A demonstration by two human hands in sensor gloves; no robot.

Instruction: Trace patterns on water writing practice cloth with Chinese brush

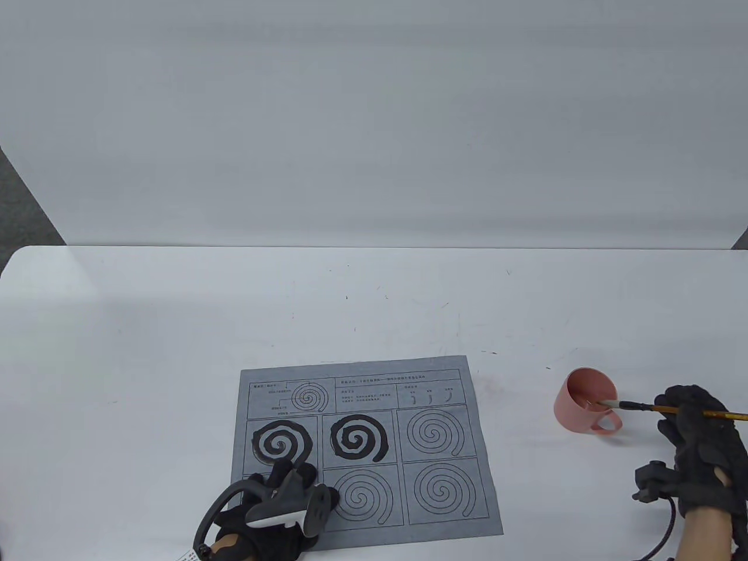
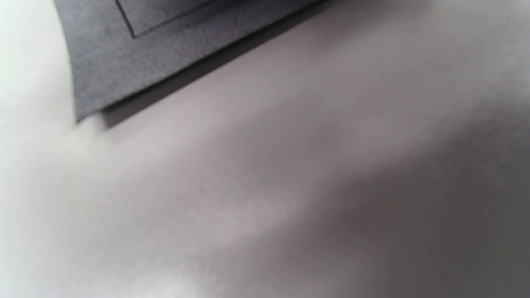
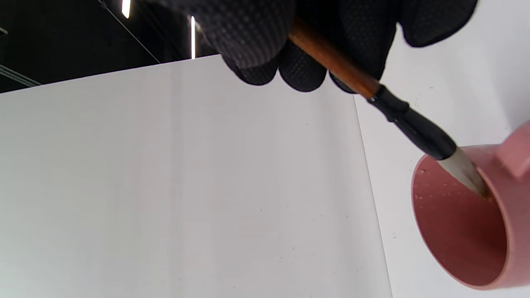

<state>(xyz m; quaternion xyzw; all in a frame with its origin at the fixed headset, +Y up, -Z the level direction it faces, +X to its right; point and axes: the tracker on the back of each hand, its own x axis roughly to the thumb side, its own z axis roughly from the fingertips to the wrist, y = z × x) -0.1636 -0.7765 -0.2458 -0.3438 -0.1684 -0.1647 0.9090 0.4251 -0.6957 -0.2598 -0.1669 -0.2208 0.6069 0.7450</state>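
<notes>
Now the brush point(image 1: 672, 408) dips its tip into the pink cup point(image 1: 586, 408) at the desk's point(image 1: 374, 304) right side.

Right hand point(image 1: 698, 444) has its grip closed on the brush shaft; left hand point(image 1: 274, 508) rests on the grey practice cloth point(image 1: 365, 450), covering its lower-left panel, grip unclear. Two spirals are inked; the white backdrop point(image 1: 374, 117) stands behind.

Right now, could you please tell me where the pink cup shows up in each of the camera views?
Table view: the pink cup stands at the right, well right of the cloth, just left of the right hand.
Left wrist view: not in it; only the cloth's corner shows.
Right wrist view: lower right corner.
Shared landmark: the brush, its tip inside the cup.
</notes>
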